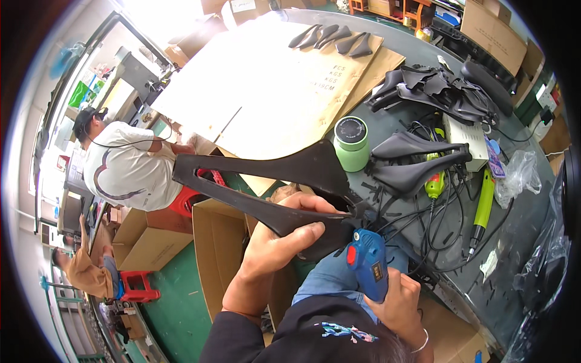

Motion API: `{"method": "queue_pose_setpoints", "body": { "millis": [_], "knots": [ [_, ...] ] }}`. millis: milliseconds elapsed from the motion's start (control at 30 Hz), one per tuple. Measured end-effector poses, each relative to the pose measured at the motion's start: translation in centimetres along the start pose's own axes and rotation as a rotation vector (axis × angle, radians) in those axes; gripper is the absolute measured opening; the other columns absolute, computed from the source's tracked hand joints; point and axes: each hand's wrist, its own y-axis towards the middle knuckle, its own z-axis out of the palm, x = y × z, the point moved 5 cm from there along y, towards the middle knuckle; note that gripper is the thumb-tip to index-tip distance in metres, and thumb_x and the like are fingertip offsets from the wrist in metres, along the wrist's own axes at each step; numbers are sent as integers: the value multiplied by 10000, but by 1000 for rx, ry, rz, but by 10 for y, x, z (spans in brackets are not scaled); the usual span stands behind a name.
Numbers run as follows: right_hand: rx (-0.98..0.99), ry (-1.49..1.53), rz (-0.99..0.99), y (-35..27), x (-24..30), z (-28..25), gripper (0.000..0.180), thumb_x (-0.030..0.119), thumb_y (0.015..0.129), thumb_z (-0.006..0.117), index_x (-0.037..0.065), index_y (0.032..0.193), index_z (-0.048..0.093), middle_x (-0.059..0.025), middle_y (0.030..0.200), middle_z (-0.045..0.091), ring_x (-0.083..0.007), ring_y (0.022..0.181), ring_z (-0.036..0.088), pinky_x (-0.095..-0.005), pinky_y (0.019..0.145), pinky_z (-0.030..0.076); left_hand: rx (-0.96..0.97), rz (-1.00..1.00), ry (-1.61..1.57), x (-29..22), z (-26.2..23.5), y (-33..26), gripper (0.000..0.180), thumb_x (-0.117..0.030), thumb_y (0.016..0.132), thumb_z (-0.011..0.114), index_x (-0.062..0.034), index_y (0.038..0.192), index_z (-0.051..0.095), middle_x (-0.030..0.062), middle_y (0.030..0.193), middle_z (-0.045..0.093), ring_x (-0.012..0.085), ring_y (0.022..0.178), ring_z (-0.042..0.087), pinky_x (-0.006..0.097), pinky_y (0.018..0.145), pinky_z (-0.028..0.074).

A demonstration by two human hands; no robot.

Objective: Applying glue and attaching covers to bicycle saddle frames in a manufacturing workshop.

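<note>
A black bicycle saddle (284,166) with a long central opening is raised over the table's near edge. My left hand (275,245) grips its near side, thumb on top and fingers through the opening. In my right hand (396,302) is a blue handheld power tool (370,266) with a red button. Its head points up towards the saddle's wide end; whether they touch I cannot tell. Just beyond, another black saddle (417,160) rests on the grey table (466,272) among cables and black scraps.
A green jar (351,148) stands near the cables. To the right lie a lime-green pen-shaped tool (482,209) and clear plastic (519,178). Black covers (436,91) are piled behind. Cardboard sheets (357,78) carry small saddles (327,37). An open carton (212,260) stands left; two people sit beyond.
</note>
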Motion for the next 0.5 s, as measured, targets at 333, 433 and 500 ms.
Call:
{"method": "queue_pose_setpoints", "body": {
  "millis": [333, 433, 500],
  "knots": [
    [-34, 148, 195, -4, -7, 6, 549, 227, 604, 794, 5, 989, 473, -141, 764, 580, -322, 679, 544, -412, 665, 420, -365, -4, 17, 16, -45, -24, 190, -112, 792, 639, 9, 923, 576, 55, 878, 607, 107, 802, 570, 246, 722, 458],
    [14, 206, 392, -7, -17, 7, 619, 249, 593, 802, -8, 1047, 470, -154, 815, 577, -326, 723, 519, -415, 709, 398, -639, -22, -263, 47, -104, -48, 206, -119, 836, 597, -12, 1007, 552, 60, 910, 612, 122, 811, 590, 276, 740, 476],
    [-26, 161, 376, -9, -23, 13, 708, 247, 574, 813, -42, 1110, 452, -177, 811, 565, -327, 725, 507, -410, 695, 402, -885, 0, -514, 70, -137, -64, 185, -171, 864, 569, -48, 1003, 553, 46, 932, 620, 144, 823, 601, 295, 688, 496]
  ]
}}
